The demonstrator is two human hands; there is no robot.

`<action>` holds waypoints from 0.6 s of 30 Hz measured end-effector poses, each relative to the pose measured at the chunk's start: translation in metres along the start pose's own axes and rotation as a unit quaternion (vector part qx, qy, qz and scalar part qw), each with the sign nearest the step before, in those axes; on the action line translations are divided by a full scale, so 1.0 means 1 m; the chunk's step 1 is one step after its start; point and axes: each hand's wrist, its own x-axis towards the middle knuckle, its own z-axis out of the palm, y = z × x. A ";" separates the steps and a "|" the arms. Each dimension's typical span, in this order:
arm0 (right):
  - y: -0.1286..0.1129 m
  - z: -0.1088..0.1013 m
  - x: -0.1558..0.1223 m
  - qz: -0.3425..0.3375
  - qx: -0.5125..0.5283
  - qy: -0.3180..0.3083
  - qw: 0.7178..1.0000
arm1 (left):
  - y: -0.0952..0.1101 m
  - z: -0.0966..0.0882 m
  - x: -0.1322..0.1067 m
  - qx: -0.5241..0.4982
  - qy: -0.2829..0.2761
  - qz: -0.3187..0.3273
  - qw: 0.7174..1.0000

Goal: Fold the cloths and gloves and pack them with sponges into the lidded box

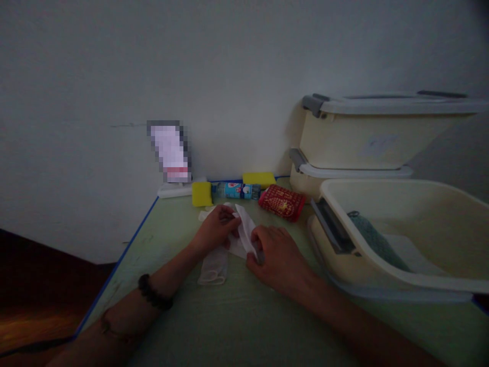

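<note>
A white glove (244, 229) lies on the green table (237, 316), partly raised between my hands. My left hand (216, 227) pinches its far end, fingers closed on the thin white material. My right hand (277, 260) grips the near end of the same glove, fingers curled down against the table. A second white glove (214, 267) lies flat just below my left hand. A dark bead bracelet sits on my left wrist.
Along the wall stand two yellow sponges (201, 193), a lying water bottle (239, 190) and a red patterned pack (282, 202). An open cream bin (405, 239) with a green cloth sits at right, with lidded bins (382, 132) stacked behind. The table's blue left edge (122, 255) drops off.
</note>
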 end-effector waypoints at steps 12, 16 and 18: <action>0.000 -0.015 0.003 -0.048 0.036 0.105 0.993 | -0.002 -0.005 0.002 -0.093 0.025 -0.029 0.995; 0.002 -0.015 0.003 -0.059 0.040 0.114 0.991 | -0.001 -0.004 0.001 -0.137 0.040 -0.032 0.989; 0.002 -0.015 0.003 -0.068 0.034 0.101 0.992 | 0.000 -0.004 0.001 -0.155 0.043 -0.039 0.986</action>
